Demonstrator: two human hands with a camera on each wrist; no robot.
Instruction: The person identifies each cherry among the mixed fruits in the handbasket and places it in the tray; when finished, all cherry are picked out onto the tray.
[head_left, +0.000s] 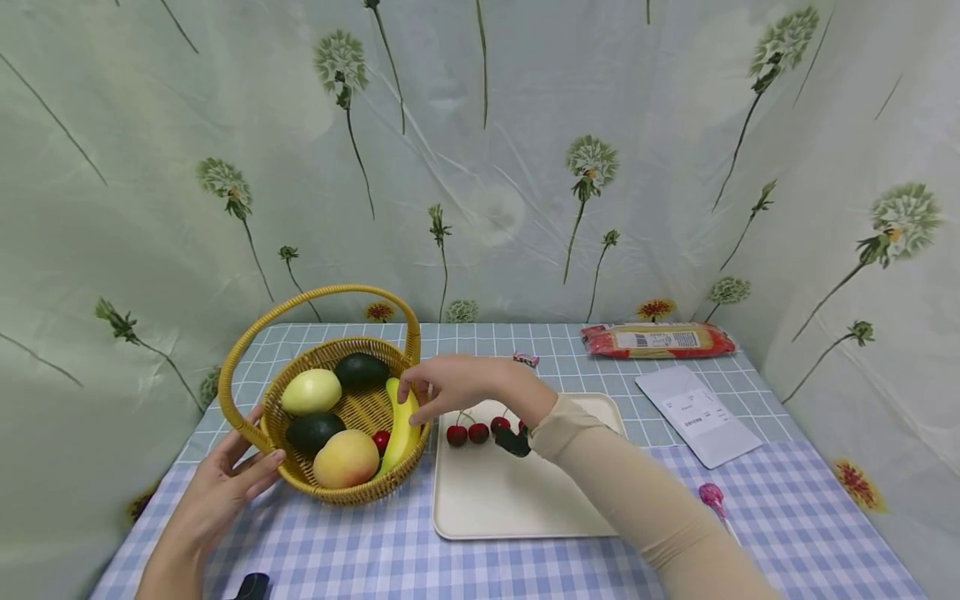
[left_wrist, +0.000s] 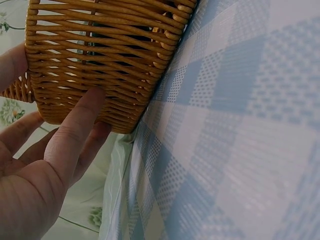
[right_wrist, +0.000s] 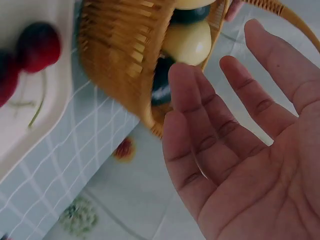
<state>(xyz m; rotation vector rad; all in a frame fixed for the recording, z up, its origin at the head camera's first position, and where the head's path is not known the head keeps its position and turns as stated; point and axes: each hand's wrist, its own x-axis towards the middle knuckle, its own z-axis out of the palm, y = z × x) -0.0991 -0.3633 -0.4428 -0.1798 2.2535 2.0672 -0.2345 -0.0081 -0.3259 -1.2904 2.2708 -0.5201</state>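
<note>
A yellow wicker basket point(head_left: 367, 493) with a tall handle stands on the table's left side. In it lie a banana point(head_left: 400, 425), a peach point(head_left: 346, 459), a pale yellow-green fruit point(head_left: 311, 392), two dark green fruits that look like avocados point(head_left: 362, 370), and a cherry point(head_left: 381, 440). My left hand point(head_left: 227, 477) touches the basket's left side by the handle's base, its fingers extended against the wicker. Over the basket's right rim hovers my right hand point(head_left: 461, 385), fingers loosely bent beside the banana. The right wrist view shows nothing in its palm.
Several cherries point(head_left: 477, 432) lie on a cream tray point(head_left: 517, 508) right of the basket. Behind it is a small wrapped candy point(head_left: 527, 359). Farther right are a red-ended packet point(head_left: 660, 340), a pale labelled pouch point(head_left: 699, 417) and a pink-wrapped lollipop point(head_left: 712, 497).
</note>
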